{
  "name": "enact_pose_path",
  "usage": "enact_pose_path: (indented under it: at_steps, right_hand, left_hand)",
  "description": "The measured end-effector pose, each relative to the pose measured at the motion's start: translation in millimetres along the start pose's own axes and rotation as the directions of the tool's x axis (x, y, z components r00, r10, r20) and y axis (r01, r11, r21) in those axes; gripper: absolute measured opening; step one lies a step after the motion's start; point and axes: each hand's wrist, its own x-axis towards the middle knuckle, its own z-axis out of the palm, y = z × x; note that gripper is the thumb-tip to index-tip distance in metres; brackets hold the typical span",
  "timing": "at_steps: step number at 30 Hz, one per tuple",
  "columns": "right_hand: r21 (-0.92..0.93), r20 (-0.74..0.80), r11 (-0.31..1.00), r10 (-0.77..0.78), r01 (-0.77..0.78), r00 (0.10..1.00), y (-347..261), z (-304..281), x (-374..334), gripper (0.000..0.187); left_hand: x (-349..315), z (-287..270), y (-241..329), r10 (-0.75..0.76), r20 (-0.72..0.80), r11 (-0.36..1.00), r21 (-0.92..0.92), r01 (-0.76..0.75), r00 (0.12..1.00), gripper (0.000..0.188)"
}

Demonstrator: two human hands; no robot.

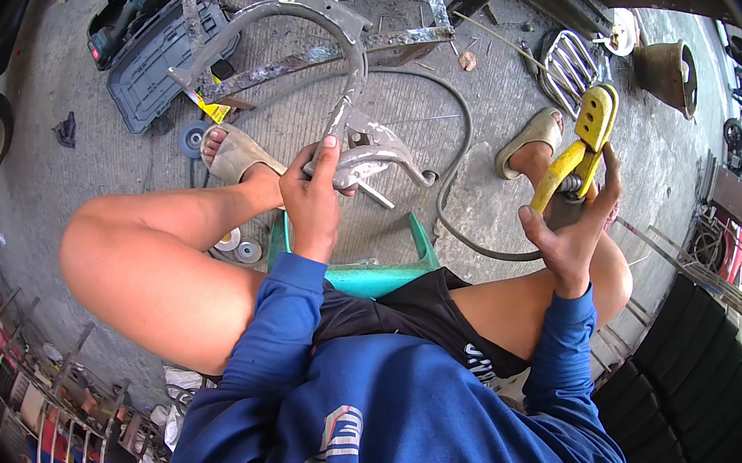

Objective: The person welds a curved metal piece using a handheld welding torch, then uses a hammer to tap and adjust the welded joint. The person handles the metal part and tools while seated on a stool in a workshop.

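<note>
Seated on the teal stool [398,269], the person has the left hand [314,203] clenched round the lower end of the curved grey metal bracket [345,71], which rises from just in front of the stool and arches away over the concrete floor [49,175]. Out to the stool's right, the right hand [570,233] is wrapped round the yellow electrode holder [584,150], its cable [457,146] looping back past the stool's front. That bracket looks heavy, rigid and rough-edged, so I'd say the thick lower shank is the safest place to grip.
</note>
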Motion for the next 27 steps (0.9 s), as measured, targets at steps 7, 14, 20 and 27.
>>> enact_pose_path:
  at_steps: [7,14,20,27]
  right_hand:
    - [-0.095,-0.012,0.995,-0.038,0.037,0.999,-0.9,5.8,-3.3,0.120]
    - [-0.075,-0.008,0.995,-0.060,0.059,0.998,2.7,10.2,-2.1,0.118]
    - [-0.161,0.010,0.985,-0.062,0.062,0.998,-1.1,7.1,-1.3,0.117]
    - [0.032,-0.017,0.997,0.070,-0.069,0.997,-5.4,7.8,0.7,0.114]
  left_hand:
    - [-0.1,0.2,-1.3,-0.004,-0.005,1.000,0.006,0.004,1.000,0.037]
    - [-1.8,2.2,-1.4,0.043,-0.037,0.999,-0.001,-0.043,0.998,0.035]
    - [0.3,1.6,-1.3,0.017,-0.043,1.000,0.012,-0.017,0.999,0.036]
    - [-0.5,2.4,0.3,0.047,-0.053,0.998,0.043,-0.045,0.997,0.037]
